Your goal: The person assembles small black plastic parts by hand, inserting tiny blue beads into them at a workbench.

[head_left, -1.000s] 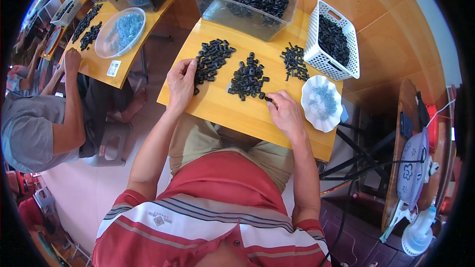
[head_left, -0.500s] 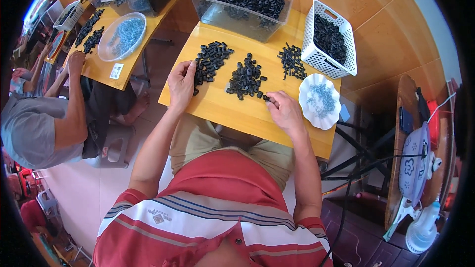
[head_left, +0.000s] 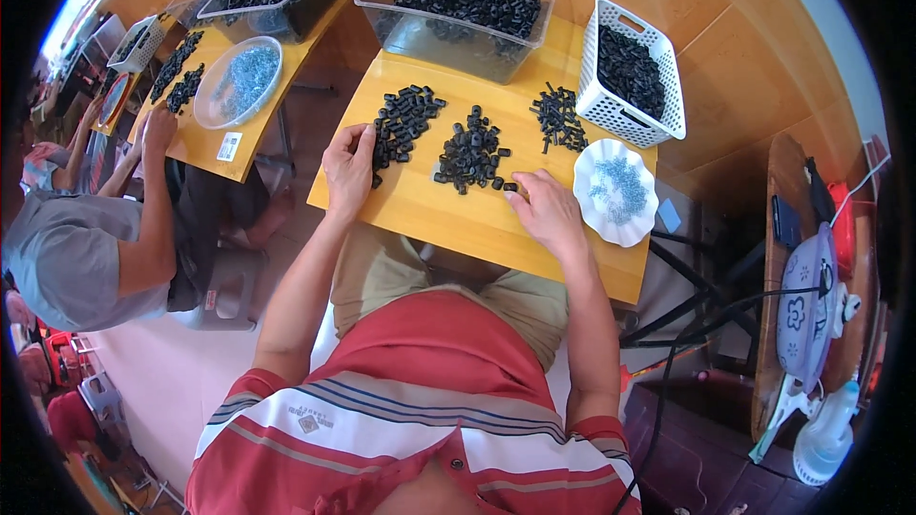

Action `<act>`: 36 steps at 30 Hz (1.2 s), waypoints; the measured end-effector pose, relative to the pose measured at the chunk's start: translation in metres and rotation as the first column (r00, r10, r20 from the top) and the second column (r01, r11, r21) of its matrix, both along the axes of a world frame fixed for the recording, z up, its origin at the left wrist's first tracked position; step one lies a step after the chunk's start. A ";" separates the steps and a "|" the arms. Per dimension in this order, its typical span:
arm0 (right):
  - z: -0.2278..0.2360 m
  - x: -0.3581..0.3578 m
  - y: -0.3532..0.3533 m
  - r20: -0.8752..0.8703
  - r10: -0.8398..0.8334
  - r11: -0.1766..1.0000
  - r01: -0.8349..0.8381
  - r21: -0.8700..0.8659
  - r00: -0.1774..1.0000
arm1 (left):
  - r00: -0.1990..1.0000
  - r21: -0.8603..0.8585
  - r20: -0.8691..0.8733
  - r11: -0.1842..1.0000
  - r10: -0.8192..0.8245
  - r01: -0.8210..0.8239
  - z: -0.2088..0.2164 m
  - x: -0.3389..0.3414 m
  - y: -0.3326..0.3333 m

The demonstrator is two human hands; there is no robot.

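My left hand [head_left: 349,170] rests at the left edge of a pile of short black plastic pieces [head_left: 408,119], fingers curled in and the thumb against the pile. Whatever its fingertips grip is hidden. My right hand [head_left: 548,210] lies low over the table, its thumb and index finger closing on a small black plastic piece [head_left: 510,187]. That piece sits just right of a middle pile of black cylindrical parts [head_left: 469,151]. Thin black stick-like parts [head_left: 558,117] make a third pile farther right. A white scalloped dish [head_left: 588,215] of small clear bluish pieces stands beside my right hand.
A clear plastic bin [head_left: 448,45] of black parts stands at the table's back, and a white perforated basket [head_left: 630,116] at the back right. Left, a person [head_left: 72,248] works at another table [head_left: 205,138]. A fan [head_left: 826,434] and a shelf [head_left: 778,229] are at right.
My right hand has shifted slightly, its fingers spreading a little around the black piece. My left hand stays at the pile's edge. The whole view has tilted slightly.
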State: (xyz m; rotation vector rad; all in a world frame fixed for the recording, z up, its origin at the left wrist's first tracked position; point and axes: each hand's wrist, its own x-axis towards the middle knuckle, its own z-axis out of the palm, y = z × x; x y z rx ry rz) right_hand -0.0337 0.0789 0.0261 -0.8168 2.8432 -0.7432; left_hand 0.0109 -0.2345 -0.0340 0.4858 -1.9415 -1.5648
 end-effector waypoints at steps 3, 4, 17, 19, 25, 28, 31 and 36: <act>-0.004 0.000 0.000 -0.060 0.007 0.999 -0.005 0.035 0.998 | 1.000 -0.010 -0.006 1.000 0.010 -0.010 -0.001 0.000 0.000; -0.005 0.000 0.001 -0.064 0.011 0.999 -0.008 0.044 0.998 | 1.000 -0.023 0.006 1.000 0.018 -0.018 0.005 0.002 0.004; -0.004 0.018 0.008 -0.146 -0.059 0.974 0.025 -0.226 0.988 | 0.968 -0.609 -0.247 0.785 -0.052 -0.113 0.049 0.037 0.060; 0.006 0.031 0.003 -0.099 0.021 0.866 -0.068 -0.495 0.995 | 0.965 -0.458 -0.213 0.888 -0.155 0.041 0.051 0.046 0.087; 0.019 0.058 0.005 -0.053 0.150 0.723 -0.146 -0.675 0.987 | 0.773 0.034 -0.113 0.775 -0.624 0.631 0.057 0.059 0.136; 0.015 0.065 0.013 0.130 0.154 0.660 -0.004 -0.751 0.979 | 0.756 0.138 -0.170 0.745 -0.632 0.653 0.056 0.063 0.145; 0.006 0.073 0.015 0.312 0.180 0.557 0.164 -0.814 0.933 | 0.778 0.353 -0.179 0.699 -0.602 0.622 0.056 0.070 0.157; 0.002 0.081 0.022 0.347 0.162 0.492 0.229 -0.840 0.924 | 0.807 0.328 -0.063 0.752 -0.587 0.572 0.056 0.077 0.166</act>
